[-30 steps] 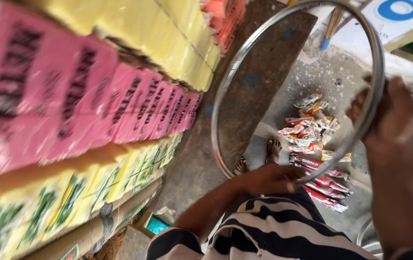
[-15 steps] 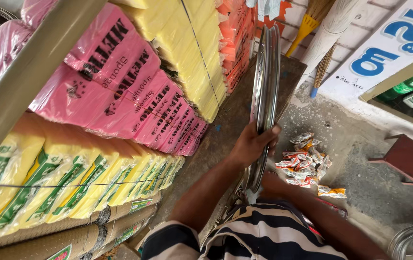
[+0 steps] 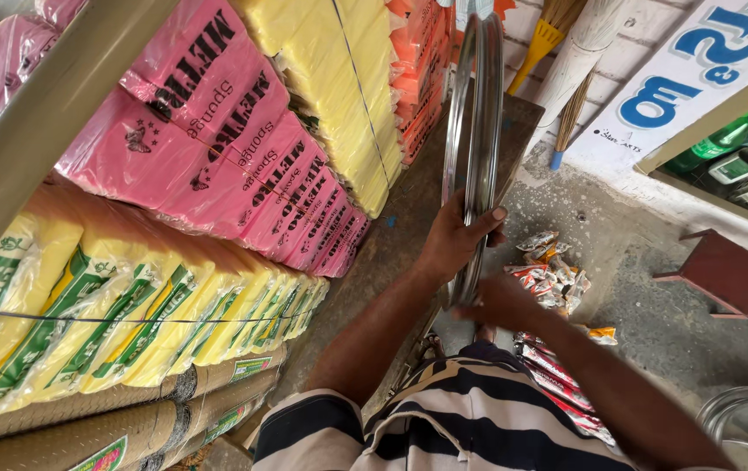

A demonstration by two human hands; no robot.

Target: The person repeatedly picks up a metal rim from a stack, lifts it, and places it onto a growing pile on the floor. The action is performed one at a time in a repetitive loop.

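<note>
Filling the left side, stacked pink sponge packs [image 3: 217,166] and yellow packs [image 3: 339,78] tower beside the concrete floor [image 3: 653,323]. A shiny metal wheel rim [image 3: 472,131] stands upright, edge-on, ahead of the person. Their left hand [image 3: 457,240] wraps its fingers around the rim's lower part; the right hand [image 3: 500,301] grips its bottom edge. Small snack packets [image 3: 544,270] lie below.

Navy-and-white striped shirt [image 3: 470,419], bare forearms
</note>
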